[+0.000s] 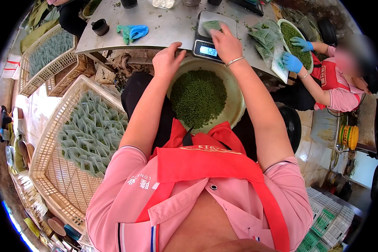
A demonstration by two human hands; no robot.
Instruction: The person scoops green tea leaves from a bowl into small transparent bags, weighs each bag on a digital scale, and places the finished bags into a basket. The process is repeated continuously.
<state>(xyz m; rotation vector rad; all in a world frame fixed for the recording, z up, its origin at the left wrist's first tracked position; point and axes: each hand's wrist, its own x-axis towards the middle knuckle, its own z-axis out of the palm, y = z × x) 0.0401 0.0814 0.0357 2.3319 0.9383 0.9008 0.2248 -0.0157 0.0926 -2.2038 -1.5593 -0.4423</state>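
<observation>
My right hand (227, 44) is over a digital scale (204, 49) with a lit display. Its fingers close on the edge of a small clear plastic bag (211, 26) with green contents, lying on the scale's plate. My left hand (168, 61) hovers by the table's front edge, left of the scale, fingers apart and bent, holding nothing. Below both hands, between my knees, a wide pale basin (235, 101) holds a heap of small round green berries (198, 98).
Filled bags (262, 40) lie right of the scale on the metal table (172, 25). Blue-green gloves (132, 32) and a dark cup (100, 27) lie left. A plastic crate (56, 185) of filled bags stands at my left. A blue-gloved co-worker (338, 80) handles a berry-filled basin (310, 63).
</observation>
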